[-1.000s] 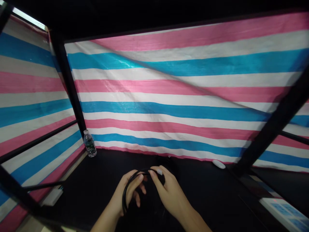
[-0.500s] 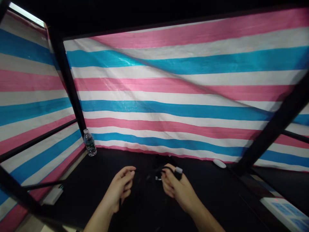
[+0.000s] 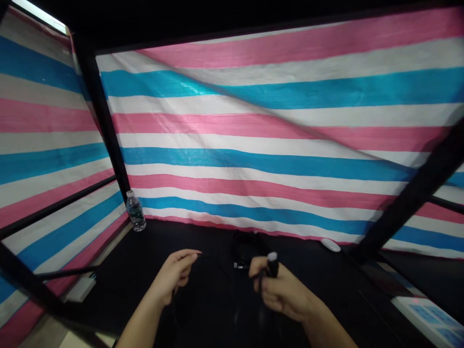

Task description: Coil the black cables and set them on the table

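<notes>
My right hand (image 3: 281, 290) is closed around the plug end (image 3: 271, 263) of a black cable, with its silver tip pointing up. My left hand (image 3: 174, 273) pinches the thin black cable between thumb and fingers, a little to the left. The cable runs between both hands and is hard to see against the black table (image 3: 326, 299). A dark bundle of more cable (image 3: 246, 246) lies just beyond the hands, near the back of the table.
A small water bottle (image 3: 135, 211) stands at the table's back left corner. A white oval object (image 3: 330, 245) lies at the back right. A striped pink, blue and white tarp (image 3: 253, 135) hangs on black frame bars behind and at the sides.
The coiled loop seen a second ago in my left hand is gone. My hands have drawn apart, and my right hand has turned the plug upright and pulled it nearer.
</notes>
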`<action>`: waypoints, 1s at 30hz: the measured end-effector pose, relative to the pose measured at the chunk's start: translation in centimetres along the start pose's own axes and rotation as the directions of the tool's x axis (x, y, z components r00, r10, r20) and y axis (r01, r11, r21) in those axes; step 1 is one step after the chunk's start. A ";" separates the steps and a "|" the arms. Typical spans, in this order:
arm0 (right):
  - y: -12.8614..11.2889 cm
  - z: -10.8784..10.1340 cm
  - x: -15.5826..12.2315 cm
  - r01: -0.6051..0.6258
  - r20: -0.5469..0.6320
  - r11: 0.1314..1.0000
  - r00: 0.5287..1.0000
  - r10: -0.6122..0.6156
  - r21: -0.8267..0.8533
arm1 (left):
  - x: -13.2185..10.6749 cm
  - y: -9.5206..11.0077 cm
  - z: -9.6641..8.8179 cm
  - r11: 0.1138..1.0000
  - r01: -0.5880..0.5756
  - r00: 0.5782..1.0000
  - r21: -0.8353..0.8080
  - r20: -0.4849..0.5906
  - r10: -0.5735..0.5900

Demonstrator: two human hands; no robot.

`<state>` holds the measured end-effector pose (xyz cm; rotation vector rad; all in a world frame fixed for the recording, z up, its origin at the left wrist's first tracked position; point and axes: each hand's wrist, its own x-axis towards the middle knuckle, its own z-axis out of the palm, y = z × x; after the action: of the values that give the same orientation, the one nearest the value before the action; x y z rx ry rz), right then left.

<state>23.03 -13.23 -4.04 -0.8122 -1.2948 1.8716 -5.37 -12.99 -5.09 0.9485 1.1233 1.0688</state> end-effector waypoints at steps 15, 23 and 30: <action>-1.0 6.3 1.6 0.012 -0.101 0.332 0.942 -0.320 -0.943 | -0.4 3.5 4.8 0.958 0.107 0.914 0.267 0.353 -0.200; 0.9 2.1 2.7 -0.039 -0.457 0.925 0.877 -0.150 -0.378 | -2.6 -1.7 2.6 0.975 -0.168 0.985 -0.142 0.017 0.172; -0.1 3.6 1.5 0.128 -0.256 0.730 0.884 -0.391 -0.672 | -1.4 -1.0 2.4 0.968 -0.111 0.994 -0.225 -0.032 0.107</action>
<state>19.30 -13.79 -2.96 -1.1919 -1.7000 0.9474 -2.98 -14.75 -5.28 0.8265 0.9493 1.2694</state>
